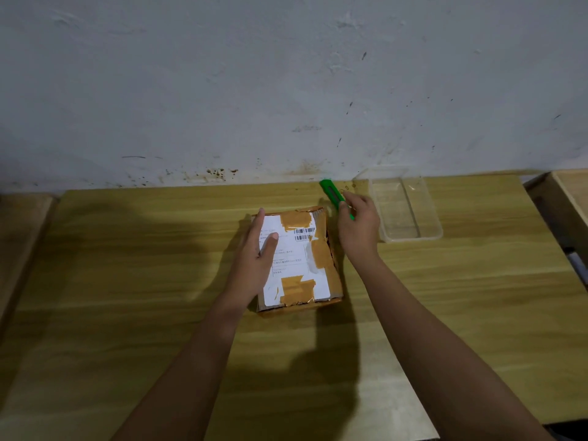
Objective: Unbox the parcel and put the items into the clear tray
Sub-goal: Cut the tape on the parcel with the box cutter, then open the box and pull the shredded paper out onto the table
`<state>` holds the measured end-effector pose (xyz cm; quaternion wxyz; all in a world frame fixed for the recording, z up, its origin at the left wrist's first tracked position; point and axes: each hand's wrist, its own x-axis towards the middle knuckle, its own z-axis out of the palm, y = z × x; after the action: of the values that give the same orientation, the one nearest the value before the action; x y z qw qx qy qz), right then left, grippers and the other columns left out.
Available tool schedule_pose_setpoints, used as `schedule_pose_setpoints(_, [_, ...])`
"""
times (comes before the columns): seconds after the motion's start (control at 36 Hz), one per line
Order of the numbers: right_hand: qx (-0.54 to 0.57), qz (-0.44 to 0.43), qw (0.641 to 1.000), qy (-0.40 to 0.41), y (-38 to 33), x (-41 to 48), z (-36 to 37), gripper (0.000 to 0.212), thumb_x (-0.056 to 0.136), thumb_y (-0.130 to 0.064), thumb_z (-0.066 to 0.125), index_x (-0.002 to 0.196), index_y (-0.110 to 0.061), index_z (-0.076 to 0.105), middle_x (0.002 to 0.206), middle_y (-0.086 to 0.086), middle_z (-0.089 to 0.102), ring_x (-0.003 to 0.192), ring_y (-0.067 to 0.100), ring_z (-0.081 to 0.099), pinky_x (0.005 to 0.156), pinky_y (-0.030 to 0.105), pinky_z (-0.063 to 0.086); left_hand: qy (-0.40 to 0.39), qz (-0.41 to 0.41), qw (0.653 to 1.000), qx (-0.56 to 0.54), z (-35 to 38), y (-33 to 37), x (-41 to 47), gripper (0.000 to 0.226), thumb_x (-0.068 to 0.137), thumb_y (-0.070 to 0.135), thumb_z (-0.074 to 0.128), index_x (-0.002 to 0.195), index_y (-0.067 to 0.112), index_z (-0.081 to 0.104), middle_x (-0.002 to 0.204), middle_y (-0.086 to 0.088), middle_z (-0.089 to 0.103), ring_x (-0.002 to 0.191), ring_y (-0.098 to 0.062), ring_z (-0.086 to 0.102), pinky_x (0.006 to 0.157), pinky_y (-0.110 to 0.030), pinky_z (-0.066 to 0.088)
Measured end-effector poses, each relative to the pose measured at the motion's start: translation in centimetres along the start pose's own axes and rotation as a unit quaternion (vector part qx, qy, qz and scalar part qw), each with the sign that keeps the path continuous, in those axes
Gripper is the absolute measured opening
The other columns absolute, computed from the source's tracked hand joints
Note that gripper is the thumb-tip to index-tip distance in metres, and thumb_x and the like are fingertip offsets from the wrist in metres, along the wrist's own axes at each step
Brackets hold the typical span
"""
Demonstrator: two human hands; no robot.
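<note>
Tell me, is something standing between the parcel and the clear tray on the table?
Only the person's own right hand, holding the green cutter, is between the parcel and the clear tray. The table there is otherwise bare.

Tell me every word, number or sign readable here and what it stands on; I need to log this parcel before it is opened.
Nothing can be quoted.
Shipping label on the parcel: printed lines, too small and blurred to read.
Same label, upper right: two barcodes, bars visible, digits unreadable.
Left hand covers the label's left part.
Green utility knife in the right hand: no visible text.
Clear tray: none.
</note>
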<state>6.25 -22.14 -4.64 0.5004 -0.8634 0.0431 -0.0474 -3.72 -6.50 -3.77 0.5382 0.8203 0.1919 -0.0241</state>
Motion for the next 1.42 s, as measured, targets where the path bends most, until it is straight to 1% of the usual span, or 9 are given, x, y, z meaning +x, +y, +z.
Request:
schedule_pose_setpoints(0.08, [0.033,-0.009,0.990,-0.133,-0.9,0.0,-0.3,0.036,0.098,-0.016,0.041,0.132,-0.014,0.050,0.138,0.005,0.050,0.125,0.019,0.046,0.103,0.023,0.036,0.002,0.004,0.999,-0.053,-0.2,0.0,-1.1,0.055,0.098,0.027,0.041,0.147,0.031,0.018,0.143,0.010,0.038,0.103,0.008,0.052,0.062,-0.008,0.051])
schedule_pose_setpoints(0.17, [0.024,0.037,0.966,-0.255,-1.1,0.1,-0.7,0.036,0.099,-0.018,0.039,0.133,-0.015,0.050,0.140,0.003,0.050,0.128,0.025,0.046,0.102,0.027,0.039,0.022,0.004,0.990,-0.138,0.2,-0.6,-4.0,0.051,0.097,0.018,0.042,0.145,0.025,0.026,0.126,0.018,0.050,0.094,0.013,0.058,0.065,-0.008,0.051])
schedule_pose_setpoints(0.31, [0.031,0.059,0.972,-0.225,-0.4,-1.6,-1.9,0.032,0.097,-0.014,0.042,0.126,-0.012,0.056,0.128,0.007,0.058,0.097,0.022,0.060,0.071,0.020,0.049,0.068,-0.051,0.976,-0.200,1.6,-2.6,-9.3,0.052,0.095,0.017,0.046,0.144,0.023,0.028,0.130,0.015,0.045,0.103,0.013,0.051,0.079,0.002,0.041])
schedule_pose_setpoints(0.39, [0.010,0.045,0.975,-0.216,0.7,-3.3,-3.6,0.028,0.094,-0.011,0.049,0.118,-0.007,0.061,0.121,0.009,0.062,0.106,0.018,0.056,0.086,0.020,0.042,0.163,-0.072,0.960,-0.217,2.0,-3.1,-10.8,0.046,0.094,0.014,0.050,0.139,0.012,0.040,0.124,0.003,0.054,0.102,0.001,0.055,0.074,0.002,0.042])
schedule_pose_setpoints(0.56, [-0.064,-0.017,0.968,-0.243,3.1,-7.7,-8.3,0.008,0.083,-0.012,0.065,0.086,-0.007,0.069,0.082,0.008,0.069,0.076,0.017,0.059,0.067,0.019,0.043,0.329,-0.154,0.904,-0.223,2.9,-3.3,-11.5,0.041,0.095,0.027,0.049,0.132,0.008,0.049,0.132,-0.008,0.055,0.121,-0.017,0.051,0.099,-0.026,0.040])
schedule_pose_setpoints(0.72, [-0.170,-0.202,0.940,-0.217,4.5,-11.0,-10.4,0.011,0.081,-0.019,0.067,0.088,-0.011,0.069,0.086,0.007,0.065,0.079,0.023,0.061,0.067,0.036,0.051,0.282,-0.167,0.911,-0.252,3.5,-2.2,-10.9,0.037,0.099,0.036,0.036,0.129,0.021,0.051,0.119,0.001,0.060,0.106,-0.019,0.057,0.093,-0.035,0.046])
schedule_pose_setpoints(0.92, [-0.185,-0.344,0.876,-0.282,3.0,-11.8,-9.9,0.008,0.075,-0.014,0.071,0.082,-0.011,0.074,0.081,0.006,0.070,0.077,0.025,0.064,0.068,0.030,0.052,0.242,-0.151,0.926,-0.245,3.0,-2.8,-8.7,0.041,0.096,0.040,0.041,0.127,0.017,0.055,0.123,-0.009,0.062,0.114,-0.024,0.058,0.101,-0.042,0.045])
schedule_pose_setpoints(1.11, [-0.164,-0.346,0.857,-0.344,2.1,-12.3,-8.8,0.008,0.077,-0.013,0.070,0.082,-0.010,0.075,0.082,0.006,0.071,0.080,0.020,0.064,0.071,0.021,0.046,0.241,-0.136,0.935,-0.220,2.8,-2.9,-8.4,0.042,0.097,0.039,0.039,0.128,0.017,0.055,0.122,-0.010,0.062,0.113,-0.024,0.058,0.099,-0.040,0.046])
schedule_pose_setpoints(1.42, [-0.210,-0.317,0.824,-0.420,0.4,-11.7,-8.1,0.014,0.076,-0.013,0.068,0.088,-0.013,0.074,0.090,0.006,0.066,0.089,0.021,0.058,0.076,0.036,0.051,0.254,-0.125,0.942,-0.178,2.9,-2.7,-8.3,0.040,0.098,0.036,0.037,0.126,0.016,0.057,0.121,-0.010,0.064,0.112,-0.026,0.058,0.093,-0.036,0.046])
